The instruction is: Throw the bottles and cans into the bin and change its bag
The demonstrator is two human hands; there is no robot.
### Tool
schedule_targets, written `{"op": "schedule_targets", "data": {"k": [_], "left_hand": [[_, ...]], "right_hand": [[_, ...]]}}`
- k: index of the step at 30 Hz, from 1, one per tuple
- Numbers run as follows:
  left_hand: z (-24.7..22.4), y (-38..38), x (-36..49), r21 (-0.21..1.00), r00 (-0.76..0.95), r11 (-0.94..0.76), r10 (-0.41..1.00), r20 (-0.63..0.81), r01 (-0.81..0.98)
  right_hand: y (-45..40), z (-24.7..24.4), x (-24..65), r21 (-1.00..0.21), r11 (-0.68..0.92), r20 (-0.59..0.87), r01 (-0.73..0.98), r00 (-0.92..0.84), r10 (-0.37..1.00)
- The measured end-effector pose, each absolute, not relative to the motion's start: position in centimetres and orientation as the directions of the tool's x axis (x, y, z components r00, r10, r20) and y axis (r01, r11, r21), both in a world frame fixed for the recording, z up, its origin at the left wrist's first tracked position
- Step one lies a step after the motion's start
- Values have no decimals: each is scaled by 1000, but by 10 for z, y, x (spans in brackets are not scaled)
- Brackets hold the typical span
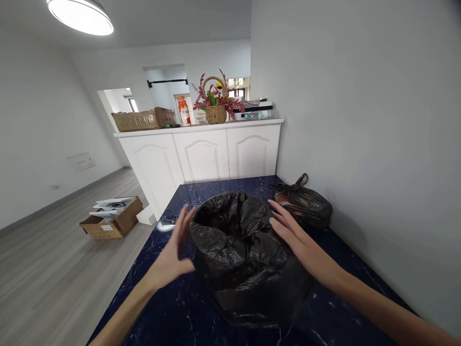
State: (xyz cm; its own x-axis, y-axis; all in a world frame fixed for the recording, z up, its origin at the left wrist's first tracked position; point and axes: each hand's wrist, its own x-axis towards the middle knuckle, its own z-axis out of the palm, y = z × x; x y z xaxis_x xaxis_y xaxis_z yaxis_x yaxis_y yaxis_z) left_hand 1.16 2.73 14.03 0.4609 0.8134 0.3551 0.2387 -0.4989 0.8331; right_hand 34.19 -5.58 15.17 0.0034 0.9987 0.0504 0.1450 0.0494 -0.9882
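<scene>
A black plastic bag (239,254) stands on the dark blue marbled table (169,293), its mouth spread wide and folded outward, as though lining a bin; whatever it wraps is hidden. My left hand (175,250) is beside the bag's left rim, fingers stretched out and thumb apart. Against the right side of the bag lies my right hand (293,235), fingers extended and nothing gripped. Just beyond that hand, a tied black plastic bag (306,204) with something reddish showing through rests near the wall.
Behind the table stands a white cabinet (201,156). On top are a cardboard box (137,120), an orange-capped bottle (183,111), a flower basket (216,114) and a clear bottle (259,115). An open carton (108,228) sits on the floor, left. A wall (378,168) borders the right.
</scene>
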Motion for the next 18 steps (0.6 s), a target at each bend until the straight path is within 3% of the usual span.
{"op": "schedule_targets", "data": {"k": [2,4,7,9,11,13,18], "left_hand": [[173,23,12,755,323,-622,772,548,205],[211,14,21,636,292,-689,724,625,347],[255,3,45,455,629,-785,614,477,421],[269,3,60,349,789,-852,505,349,391],[273,8,72,291,863,-879,449,232,379],[272,16,81,306,883,-858,458,97,412],[269,31,98,313,801,-737,549,-239,599]], "right_hand": [[-56,153,343,-955,183,200,233,49,979],[-58,155,344,-870,336,378,362,50,924],[-59,165,346,-624,539,611,565,-77,788],[-56,178,348,-445,654,661,612,-268,701],[-49,197,349,-337,731,599,593,-464,653],[-37,218,347,-314,755,472,576,-596,650],[-1,252,327,-260,706,80,659,-714,696]]}}
